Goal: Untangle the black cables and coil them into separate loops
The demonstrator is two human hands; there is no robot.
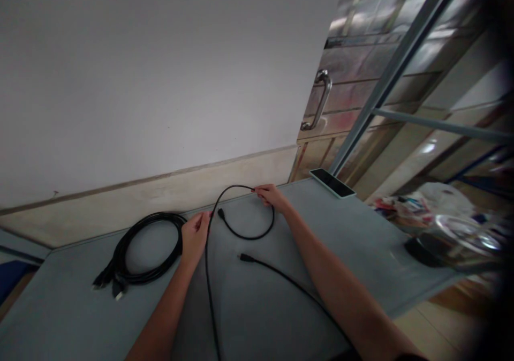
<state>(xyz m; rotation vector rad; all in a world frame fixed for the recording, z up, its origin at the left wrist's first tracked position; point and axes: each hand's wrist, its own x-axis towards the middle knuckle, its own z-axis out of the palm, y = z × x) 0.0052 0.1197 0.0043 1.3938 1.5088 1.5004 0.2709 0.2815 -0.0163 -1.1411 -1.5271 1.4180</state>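
Observation:
A thin black cable runs up from the near edge and arcs between my two hands. My left hand pinches it at the left side of the arc. Farther right, my right hand grips the cable at the top of the loop. From there the cable curls down and round to a plug lying between the hands. Another cable end with a black plug rests nearer to me, its cord passing under or beside my right forearm. Left of my left hand lies a coiled black cable with its plugs at the lower left.
The grey table meets a white wall at the back. A phone-like dark slab lies at the far right corner. Beyond it are a metal door with a handle, a grey frame post and a blurred round metal container.

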